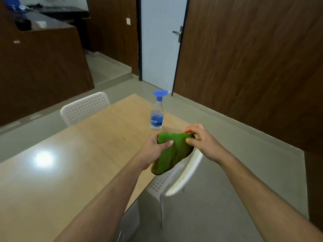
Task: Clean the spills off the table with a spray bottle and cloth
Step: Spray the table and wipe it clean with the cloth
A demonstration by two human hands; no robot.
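A: In the head view, what are the hands doing?

B: Both hold a green cloth [172, 151] just right of the frame's centre. The left hand [153, 151] grips its left part, thumb pressed across the front. The right hand [201, 138] pinches the upper right corner between thumb and curled fingers.

A: Is the cloth on the table?

B: No, it hangs in the air, over the right edge of the table [70, 163] and in front of a white chair [176, 179] pushed in at that edge.

A: And the spray bottle?

B: The spray bottle [157, 112] stands upright on the table just above the hands in the frame, apart from them. It is clear, with a blue nozzle and a blue label.

A: Anything else?

B: A second white chair [83, 107] sits at the table's far side, left of centre. A pale door [160, 41] is at the top middle, between dark wood walls. I cannot make out spills on the tabletop.
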